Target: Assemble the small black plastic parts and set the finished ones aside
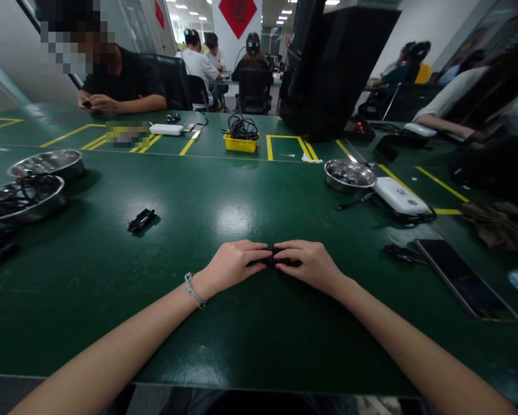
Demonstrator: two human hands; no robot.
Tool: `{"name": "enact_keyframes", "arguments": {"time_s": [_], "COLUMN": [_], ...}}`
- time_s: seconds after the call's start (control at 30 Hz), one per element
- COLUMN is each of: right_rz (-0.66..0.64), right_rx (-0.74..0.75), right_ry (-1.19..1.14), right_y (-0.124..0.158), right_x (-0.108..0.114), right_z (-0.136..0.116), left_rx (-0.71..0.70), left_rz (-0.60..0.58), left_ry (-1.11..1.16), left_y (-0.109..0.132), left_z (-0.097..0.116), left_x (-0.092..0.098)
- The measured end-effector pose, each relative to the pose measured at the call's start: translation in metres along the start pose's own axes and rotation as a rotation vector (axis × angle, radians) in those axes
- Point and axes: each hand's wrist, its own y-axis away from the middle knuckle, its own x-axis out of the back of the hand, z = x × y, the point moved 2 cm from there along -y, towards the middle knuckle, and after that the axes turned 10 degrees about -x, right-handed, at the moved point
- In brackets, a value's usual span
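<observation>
Both hands meet over the middle of the green table (190, 219). Between their fingertips is a small black part (271, 257), mostly covered, so its kind does not show. My left hand (237, 262) has its fingers closed on the left side of it, with a light blue band at the wrist. Opposite, my right hand (308, 262) grips the right side, thumb and fingers pressed to it. A separate black clip-like piece (141, 221) lies on the table to the left, apart from both hands.
Steel bowls (47, 199) with black cables stand at left. On the right are a small steel bowl (349, 174), a white power bank (401, 196), a phone (464, 279) and a brown cloth (501, 225). A yellow cable tray (240, 143) sits farther back. Co-workers sit around the table.
</observation>
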Motion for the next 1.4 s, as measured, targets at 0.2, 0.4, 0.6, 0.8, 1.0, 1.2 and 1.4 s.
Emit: {"name": "enact_keyframes", "arguments": {"time_s": [0.2, 0.4, 0.6, 0.8, 1.0, 1.2, 1.4], "right_rz": [0.03, 0.081, 0.111, 0.046, 0.058, 0.078, 0.365], "right_rx": [0.056, 0.098, 0.224, 0.3, 0.358, 0.264, -0.042], "right_ry": [-0.002, -0.016, -0.054, -0.017, -0.031, 0.007, 0.29], "right_y": [-0.002, -0.021, -0.062, -0.109, -0.108, -0.056, 0.018], "right_x": [-0.002, -0.018, -0.053, -0.093, -0.09, -0.04, 0.028], "right_z": [0.003, 0.004, -0.021, -0.073, -0.082, -0.022, 0.066], "left_rx": [-0.028, -0.046, 0.018, 0.205, 0.416, 0.616, 0.683], "left_rz": [0.023, 0.043, 0.064, 0.083, 0.067, -0.031, -0.113], "left_ry": [-0.012, -0.099, -0.2, -0.277, -0.424, -0.506, -0.554], "left_y": [0.002, 0.011, 0.052, 0.112, 0.152, 0.167, 0.183], "left_z": [-0.002, -0.017, -0.041, -0.064, -0.079, -0.087, -0.098], "left_x": [0.0, 0.009, 0.029, 0.059, 0.081, 0.094, 0.102]}}
